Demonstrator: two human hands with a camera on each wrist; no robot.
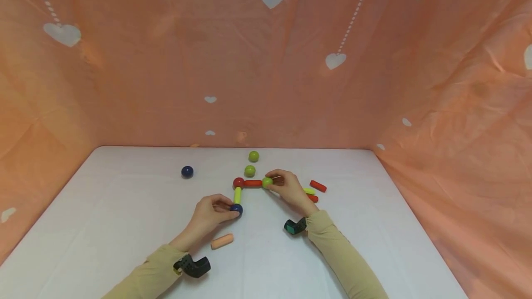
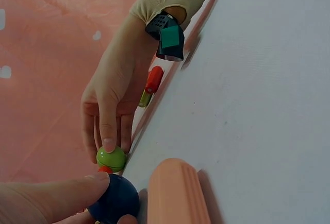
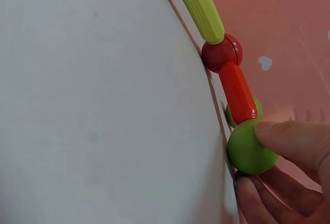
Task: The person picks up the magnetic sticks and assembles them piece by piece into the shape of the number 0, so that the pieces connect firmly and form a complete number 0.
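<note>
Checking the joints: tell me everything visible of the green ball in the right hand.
The green ball is round, glossy and plastic-looking, with a fine seam-like line. The end of a red rod meets it. The right hand pinches it between thumb and fingers; whether it touches the white table is unclear.

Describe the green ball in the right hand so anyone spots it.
On the white table, find the red ball where a yellow-green stick meets a red stick. At the red stick's other end, the right hand pinches the green ball. The two other green balls lie farther back, joined to no stick.
</note>
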